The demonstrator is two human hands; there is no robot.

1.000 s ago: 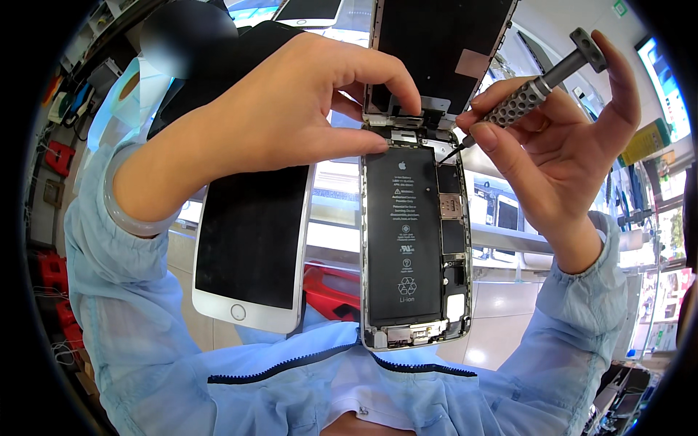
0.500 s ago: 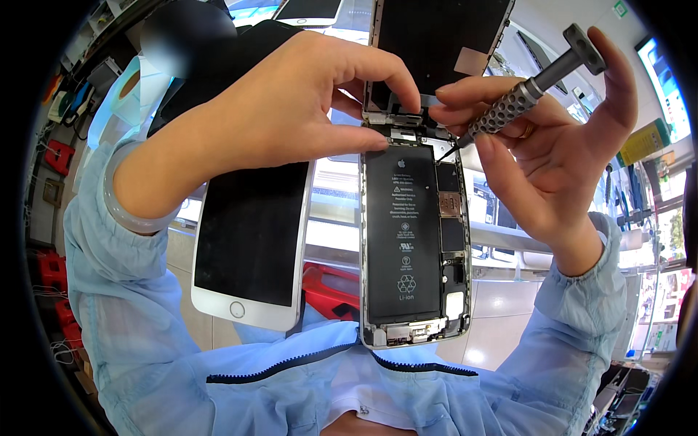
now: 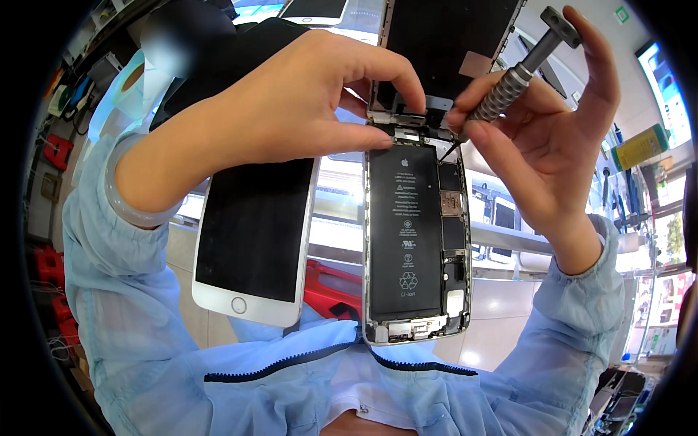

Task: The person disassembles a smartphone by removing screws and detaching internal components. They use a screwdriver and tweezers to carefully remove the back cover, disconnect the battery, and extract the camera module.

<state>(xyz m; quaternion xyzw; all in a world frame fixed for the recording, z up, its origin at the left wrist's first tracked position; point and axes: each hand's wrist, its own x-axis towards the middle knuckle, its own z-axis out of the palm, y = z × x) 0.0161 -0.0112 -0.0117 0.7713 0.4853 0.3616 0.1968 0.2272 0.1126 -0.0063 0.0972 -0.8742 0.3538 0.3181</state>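
Note:
An opened phone lies in front of me, its black battery and circuit parts bare. Its lifted screen panel stands at the far end, still joined at the top edge. My left hand reaches over from the left, closed about that joint: the thumb rests on the phone's upper left edge, and the fingers are at the panel's lower end. In my right hand is a grey metal screwdriver, tilted, its thin tip down at the phone's upper right, beside the battery. A finger lies against its end cap.
To the left lies a white-framed phone, screen up, with a home button. A red object shows between the two phones. Another white phone is at the far edge. A yellow-green container stands at the right.
The screwdriver has tilted more upright and its handle has moved slightly left, with my right hand following. My left hand still holds the phone's top joint, and the phone has shifted only slightly.

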